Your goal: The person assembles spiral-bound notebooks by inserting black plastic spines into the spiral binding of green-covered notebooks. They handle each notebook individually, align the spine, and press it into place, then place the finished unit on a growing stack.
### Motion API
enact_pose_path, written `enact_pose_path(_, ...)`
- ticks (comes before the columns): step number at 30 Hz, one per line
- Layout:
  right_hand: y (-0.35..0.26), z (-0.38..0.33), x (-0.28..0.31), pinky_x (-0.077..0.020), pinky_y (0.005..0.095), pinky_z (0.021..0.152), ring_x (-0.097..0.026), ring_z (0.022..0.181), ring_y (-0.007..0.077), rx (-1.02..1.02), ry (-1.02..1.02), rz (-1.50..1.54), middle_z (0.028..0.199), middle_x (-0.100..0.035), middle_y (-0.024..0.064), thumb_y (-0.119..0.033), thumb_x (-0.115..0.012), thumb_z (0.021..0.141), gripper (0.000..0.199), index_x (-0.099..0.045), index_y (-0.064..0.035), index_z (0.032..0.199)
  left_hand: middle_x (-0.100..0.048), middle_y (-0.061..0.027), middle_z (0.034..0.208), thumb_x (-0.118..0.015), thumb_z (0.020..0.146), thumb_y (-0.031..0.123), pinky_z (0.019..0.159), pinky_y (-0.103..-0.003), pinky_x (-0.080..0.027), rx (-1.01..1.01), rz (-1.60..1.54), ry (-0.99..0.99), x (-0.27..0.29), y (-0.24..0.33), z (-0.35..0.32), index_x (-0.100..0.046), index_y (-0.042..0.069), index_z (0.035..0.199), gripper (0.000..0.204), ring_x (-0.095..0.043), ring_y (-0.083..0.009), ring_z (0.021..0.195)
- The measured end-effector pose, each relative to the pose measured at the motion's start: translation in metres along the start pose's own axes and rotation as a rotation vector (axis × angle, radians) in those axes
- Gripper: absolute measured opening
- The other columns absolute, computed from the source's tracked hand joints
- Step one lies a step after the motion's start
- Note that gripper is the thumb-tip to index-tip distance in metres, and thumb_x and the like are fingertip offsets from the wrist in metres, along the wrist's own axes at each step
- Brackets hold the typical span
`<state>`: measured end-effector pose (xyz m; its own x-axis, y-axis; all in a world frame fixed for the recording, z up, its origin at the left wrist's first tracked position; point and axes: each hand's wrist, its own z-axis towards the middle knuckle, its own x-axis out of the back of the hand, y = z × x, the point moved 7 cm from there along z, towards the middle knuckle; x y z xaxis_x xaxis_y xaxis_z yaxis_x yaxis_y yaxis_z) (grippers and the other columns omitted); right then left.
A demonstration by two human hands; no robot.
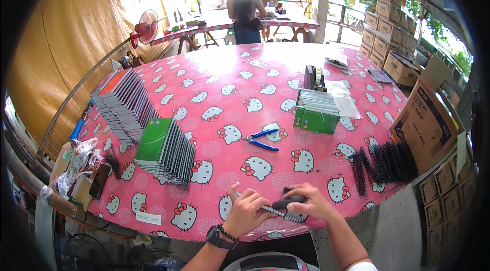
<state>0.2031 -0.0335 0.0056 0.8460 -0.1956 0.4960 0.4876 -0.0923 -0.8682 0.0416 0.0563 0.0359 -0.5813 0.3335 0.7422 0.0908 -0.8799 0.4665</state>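
bright daylight comes in at the back, where a person (246, 10) stands at a far worktop (204, 28), and a yellow sheet (87, 26) hangs on the left. close to me is a big worktop (286, 179) with a pink cover full of white cat faces. near its front edge, the left hand (250, 213) has its fingers pinched on a spiral book (274, 211). the book looks tipped up, maybe so its coil side is easy to reach. the right hand (310, 202) has its fingers wrapped round a dark tool (290, 200), right by that side. the fingers hide much of the tool, so i cannot tell what kind it is. blue cutters (264, 139) lie out in the middle, handles to the right, likely so they are easy to grab. on the left, a stack of green books (153, 140) sits in front of a stack with an orange top (115, 84), perhaps kept aside to leave room for the hands. on the right, more green books (316, 118) sit packed together near a tape holder (315, 78). black coils (390, 161) lie beside a brown box (426, 123), maybe so the right hand can get them.
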Motion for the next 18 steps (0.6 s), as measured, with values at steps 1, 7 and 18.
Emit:
enact_pose_path(1,-0.005,0.002,0.009,-0.0371,0.0410,0.099,-0.053,0.115,0.0295,0.027,0.054,-0.098,0.116,-0.062,0.0179,-0.051,-0.070,0.072,0.057,-0.070,-0.0036,0.104,-0.062,0.0050,0.079,-0.080,0.068,0.032,0.103,-0.050,-0.017,-0.008,0.002,0.012,0.001,0.001,0.003,-0.066,0.016,0.093,0.032,-0.059,-0.0154,0.089)
enact_pose_path(7,-0.013,0.015,-0.006,-0.0389,0.0399,0.097,-0.053,0.113,0.0272,0.035,-0.091,0.131,0.112,-0.062,0.0176,-0.048,-0.073,0.071,0.055,-0.070,-0.0028,0.102,-0.064,0.0002,0.094,-0.084,0.063,0.034,0.103,-0.051,-0.018,0.105,-0.071,0.012,0.000,-0.004,-0.003,-0.041,0.014,0.134,0.085,-0.059,-0.0189,0.097)
enact_pose_path(18,-0.011,0.011,-0.015,-0.0414,0.0357,0.091,-0.055,0.104,0.0226,-0.013,-0.116,0.510,0.107,-0.062,0.0124,-0.043,-0.069,0.075,0.047,-0.068,-0.0031,0.100,-0.048,-0.0011,0.093,-0.081,0.070,0.003,0.077,-0.026,-0.043,0.430,-0.903,0.094,-0.041,-0.079,-0.036,-0.044,0.008,0.109,0.054,-0.049,-0.0102,0.088)
